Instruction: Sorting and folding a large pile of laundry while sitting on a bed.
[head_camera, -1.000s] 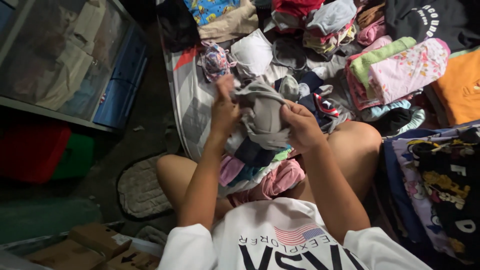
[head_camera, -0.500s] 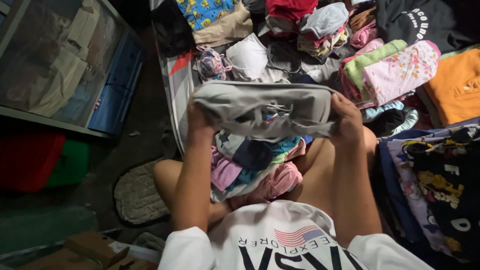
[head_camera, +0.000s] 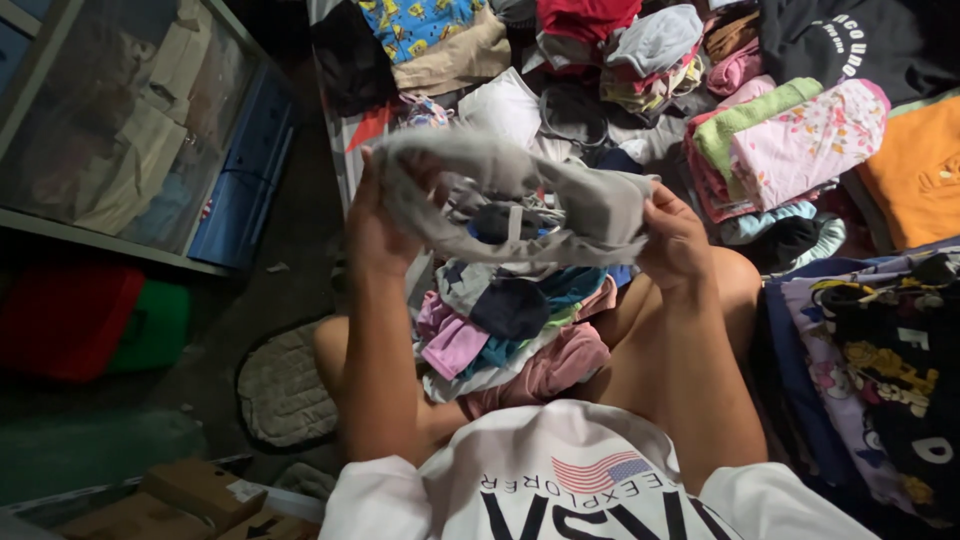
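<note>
Both my hands hold a small grey garment (head_camera: 520, 195) stretched out in the air above my lap. My left hand (head_camera: 375, 225) grips its left end and my right hand (head_camera: 672, 238) grips its right end. The cloth is slightly blurred and sags in the middle. Under it, on my lap, lies a pile of small folded clothes (head_camera: 510, 320) in pink, blue, dark blue and green. My bare knees show on both sides of the pile.
Stacks of folded clothes (head_camera: 790, 140) cover the mat ahead and to the right, with an orange piece (head_camera: 920, 170) at far right. A dark printed garment (head_camera: 880, 350) lies at right. A glass-fronted cabinet (head_camera: 120, 120) stands at left, cardboard boxes (head_camera: 190, 495) at bottom left.
My hands pulled apart from a bunched grip and spread the grey garment wide. Since then the left end has lifted a little and the cloth has gone slack in the middle.
</note>
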